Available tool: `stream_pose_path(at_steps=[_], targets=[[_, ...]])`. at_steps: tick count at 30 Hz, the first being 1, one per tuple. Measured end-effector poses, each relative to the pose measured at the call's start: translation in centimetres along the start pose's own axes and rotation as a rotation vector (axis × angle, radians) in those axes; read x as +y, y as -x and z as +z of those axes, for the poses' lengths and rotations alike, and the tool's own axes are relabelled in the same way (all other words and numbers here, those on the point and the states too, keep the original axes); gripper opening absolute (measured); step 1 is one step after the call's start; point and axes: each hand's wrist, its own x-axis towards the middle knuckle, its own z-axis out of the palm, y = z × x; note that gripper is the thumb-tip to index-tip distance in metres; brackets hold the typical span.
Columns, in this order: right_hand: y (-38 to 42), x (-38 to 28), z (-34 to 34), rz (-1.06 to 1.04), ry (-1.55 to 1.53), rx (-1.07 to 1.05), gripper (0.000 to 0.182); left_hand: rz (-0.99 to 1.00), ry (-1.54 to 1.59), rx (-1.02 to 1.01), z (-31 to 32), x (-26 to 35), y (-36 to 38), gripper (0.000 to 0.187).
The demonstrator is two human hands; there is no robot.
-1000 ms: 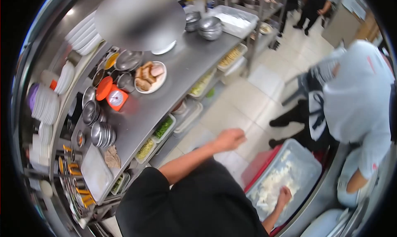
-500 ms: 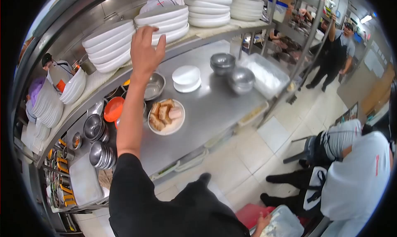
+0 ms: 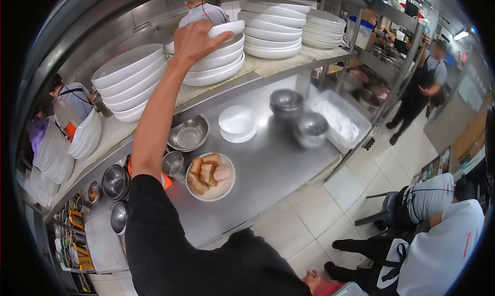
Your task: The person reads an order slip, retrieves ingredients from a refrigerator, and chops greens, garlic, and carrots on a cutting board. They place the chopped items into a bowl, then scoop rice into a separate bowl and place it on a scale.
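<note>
High on the shelf, my left hand (image 3: 193,42) is closed on the rim of a white dish (image 3: 227,28), fingers over its far side. The dish is tilted above a stack of deep white dishes (image 3: 216,64). At the bottom edge, my right hand (image 3: 312,280) is partly in view with curled fingers, beside a red object (image 3: 329,288); what it grips is cut off. On the steel counter below my left arm sits a white bowl (image 3: 230,185) with several browned, pale-centred pieces of food (image 3: 209,172).
More white dish stacks (image 3: 129,79) line the shelf (image 3: 263,69). The counter holds small white dishes (image 3: 237,121), metal bowls (image 3: 286,101) and a clear tub (image 3: 343,118). Seated people (image 3: 438,239) are at right; a person in an apron (image 3: 425,84) stands farther back.
My left hand has gone from open beside the stack to gripping the top dish, now lifted at a tilt. My right hand has dropped lower, and the clear container by it has mostly left view.
</note>
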Motion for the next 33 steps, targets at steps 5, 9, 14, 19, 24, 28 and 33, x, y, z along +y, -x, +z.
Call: stream_pose_path(at_steps=[5,9,14,19,24,28,33], targets=[[-0.2,-2.0,-0.6,0.016,0.043,0.026,0.034,0.263,0.012,0.337,-1.0,-0.9,-0.4,0.058],[-0.8,-2.0,0.1,-0.073,-0.017,0.034,0.030,0.486,-0.072,0.480,-9.0,1.6,2.8,0.057],[-0.8,-4.2,0.5,-0.030,-0.159,-0.105,0.024,0.569,0.118,0.453,-20.9,4.1,10.1,0.059],[-2.4,-1.0,4.5,-0.273,0.195,-0.194,0.026,0.184,0.105,0.180,-33.3,5.4,21.3,0.071],[-1.7,0.5,4.9,-0.015,0.303,-0.588,0.029,0.027,0.204,-0.095,-40.8,6.1,29.3,0.081],[-2.7,3.7,5.9,0.213,0.148,-0.873,0.031,-0.070,-0.121,-0.384,-46.6,4.6,33.7,0.078],[-2.8,6.7,9.3,0.163,0.410,-0.941,0.027,-0.500,-0.237,-0.552,-47.3,-2.6,39.7,0.064]])
